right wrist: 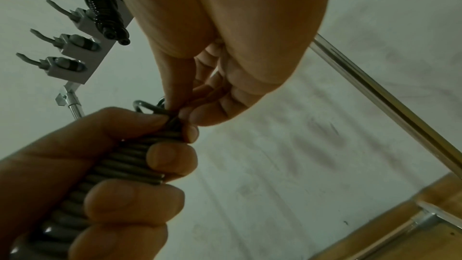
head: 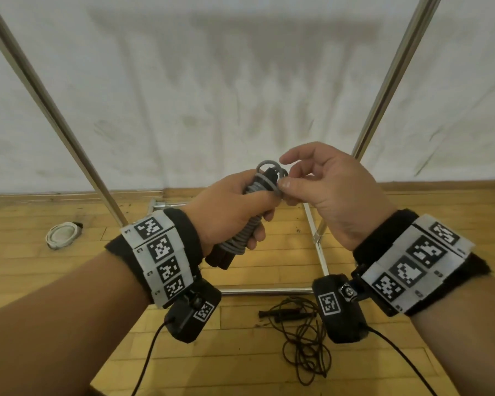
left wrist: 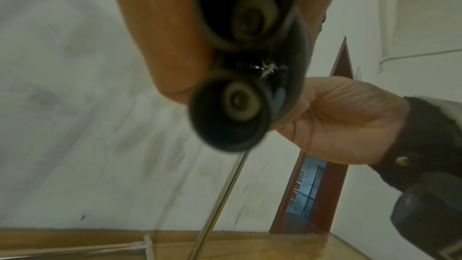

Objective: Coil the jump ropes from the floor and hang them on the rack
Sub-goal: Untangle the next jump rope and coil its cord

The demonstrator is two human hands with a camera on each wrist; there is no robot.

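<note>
at frame centre the left hand (head: 226, 212) grips the wound grey rope (head: 247, 227); the right hand (head: 323, 190) pinches its end loop (head: 269, 170). if that pinch slips, the 2 handles' wraps likely spring loose.

L hand (head: 229, 212) hides gray rope (head: 249, 230) handles' middle.
</note>
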